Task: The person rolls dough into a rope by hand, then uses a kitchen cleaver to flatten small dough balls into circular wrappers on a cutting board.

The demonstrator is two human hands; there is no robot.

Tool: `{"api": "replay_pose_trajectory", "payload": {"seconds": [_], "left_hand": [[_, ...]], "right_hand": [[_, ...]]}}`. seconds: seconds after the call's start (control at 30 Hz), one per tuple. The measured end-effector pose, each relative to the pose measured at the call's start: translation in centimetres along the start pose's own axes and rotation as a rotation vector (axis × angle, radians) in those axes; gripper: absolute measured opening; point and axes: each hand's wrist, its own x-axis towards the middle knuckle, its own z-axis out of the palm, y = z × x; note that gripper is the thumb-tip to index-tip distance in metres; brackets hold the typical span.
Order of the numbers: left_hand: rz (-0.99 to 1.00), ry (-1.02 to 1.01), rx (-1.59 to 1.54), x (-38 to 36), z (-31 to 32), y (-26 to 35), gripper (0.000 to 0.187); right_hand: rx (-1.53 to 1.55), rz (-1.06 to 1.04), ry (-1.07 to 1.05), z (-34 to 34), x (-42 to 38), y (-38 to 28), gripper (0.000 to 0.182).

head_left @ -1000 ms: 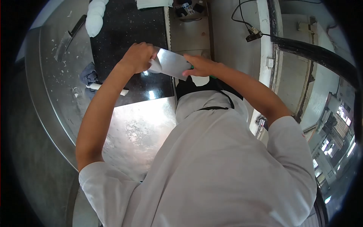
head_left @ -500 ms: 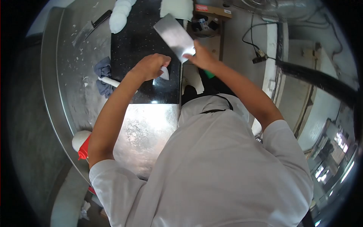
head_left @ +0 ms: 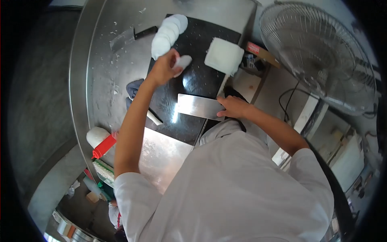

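My left hand (head_left: 163,69) pinches a thin, white dough wrapper (head_left: 184,62) above the dark worktop (head_left: 193,82). Just beyond it lies an overlapping row of round white wrappers (head_left: 169,33). The handle of a wide-bladed cleaver (head_left: 197,106) is in my right hand (head_left: 234,107). Its blade is flat over the worktop's near right side, pointing left. A white stick-like piece (head_left: 154,117), possibly dough, rests left of the blade, partly behind my left forearm. To the right sits a square white pad or folded cloth (head_left: 224,55).
Another knife (head_left: 125,39) with a black handle lies on the steel table (head_left: 109,76) among white scraps. A grey cloth (head_left: 134,87) is beside my left forearm. A red bottle (head_left: 104,147) stands at the left edge. A large fan (head_left: 318,56) is at the right.
My left hand has moved away from me toward the row of wrappers, carrying the white wrapper. The cleaver has turned from slanting up-left to nearly level across the worktop. The view has shifted.
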Motion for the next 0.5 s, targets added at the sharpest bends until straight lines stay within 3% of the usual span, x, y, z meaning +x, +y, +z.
{"api": "replay_pose_trajectory", "payload": {"seconds": [0.07,0.17,0.3,0.5], "left_hand": [[-0.081,0.318,-0.242,2.7,-0.6,-3.8,0.041],[-0.222,0.624,-0.485,3.9,-0.6,-8.7,0.044],[-0.467,0.719,-0.700,2.7,0.4,-10.9,0.048],[-0.590,0.662,-0.437,0.6,-1.1,-9.2,0.070]], "right_hand": [[-0.013,0.001,0.025,-1.6,0.2,0.2,0.061],[-0.022,0.005,0.027,-2.5,0.9,1.2,0.060],[-0.047,-0.007,0.001,-3.2,1.2,1.8,0.058],[-0.020,-0.112,-0.089,-5.1,1.8,2.1,0.056]]}}
